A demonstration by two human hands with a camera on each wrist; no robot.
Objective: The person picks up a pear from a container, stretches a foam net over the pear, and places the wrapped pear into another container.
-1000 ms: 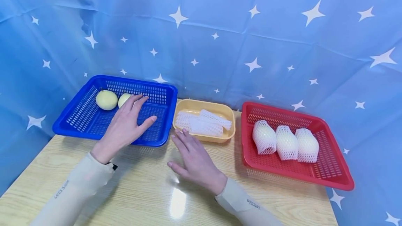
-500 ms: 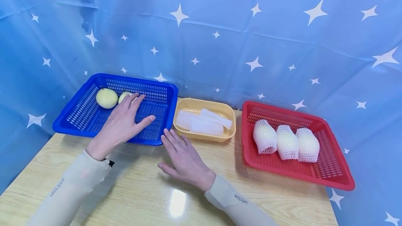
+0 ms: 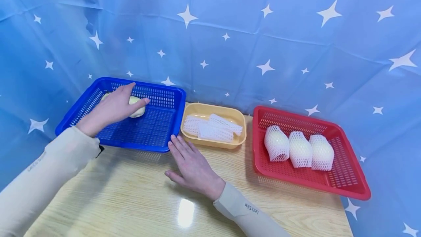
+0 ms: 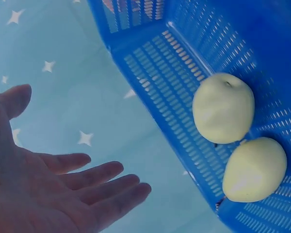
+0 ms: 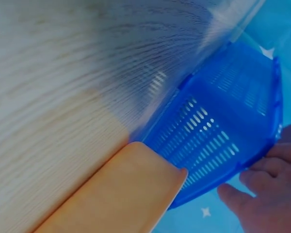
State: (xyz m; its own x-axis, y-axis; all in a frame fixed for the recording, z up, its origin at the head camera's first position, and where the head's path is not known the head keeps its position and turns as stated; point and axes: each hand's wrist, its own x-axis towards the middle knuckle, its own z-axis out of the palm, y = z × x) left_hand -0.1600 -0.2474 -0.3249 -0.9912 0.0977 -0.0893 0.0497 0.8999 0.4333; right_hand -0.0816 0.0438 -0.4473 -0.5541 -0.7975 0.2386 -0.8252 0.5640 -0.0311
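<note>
In the head view my left hand (image 3: 115,107) is over the blue basket (image 3: 182,116), fingers extended and thumb spread. It hides most of one pear; the other pear (image 3: 138,109) shows beside the thumb. The left wrist view has both pale yellow pears, an upper pear (image 4: 223,109) and a lower pear (image 4: 255,170), lying side by side along the basket wall. There the left hand (image 4: 63,194) is flat, palm visible, holding nothing. My right hand (image 3: 197,173) has straight fingers, their tips at the near right corner of the blue basket. The right wrist view shows this hand (image 5: 269,189) by the basket rim.
A small yellow tub (image 3: 213,144) with several white foam net sleeves (image 3: 215,131) stands right of the blue basket. Farther right, a red basket (image 3: 306,185) holds three net-wrapped fruits (image 3: 300,149). A blue star-patterned curtain (image 3: 210,28) hangs behind the wooden table (image 3: 138,200).
The left hand has shifted left across the blue basket, covering the left pear and uncovering more of the right one. Earlier, the right hand slid left to the basket's corner, where it stays.
</note>
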